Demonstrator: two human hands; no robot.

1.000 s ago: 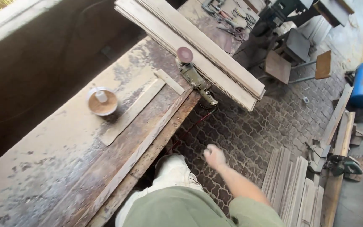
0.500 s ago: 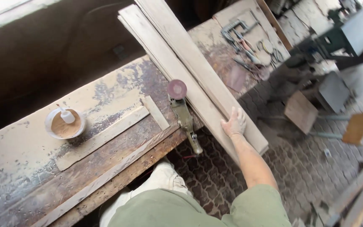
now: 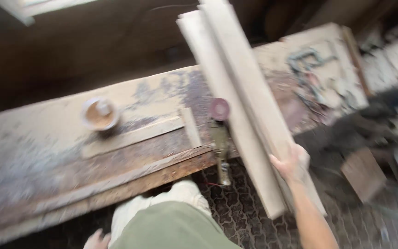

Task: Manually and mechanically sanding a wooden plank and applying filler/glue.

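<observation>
- Grinder with a round reddish disc lies on the bench, just beside the planks.
- Bowl of brown powder sits left; two flat strips lie between.
- Right hand grips the top plank's overhanging end, fingers curled around it.
- Left hand is low by the leg; finger state cannot be told.
- Planks are long, pale, smooth; the bench is dusty and worn.

worn wooden workbench; patterned paving floor; dim wall behind
</observation>
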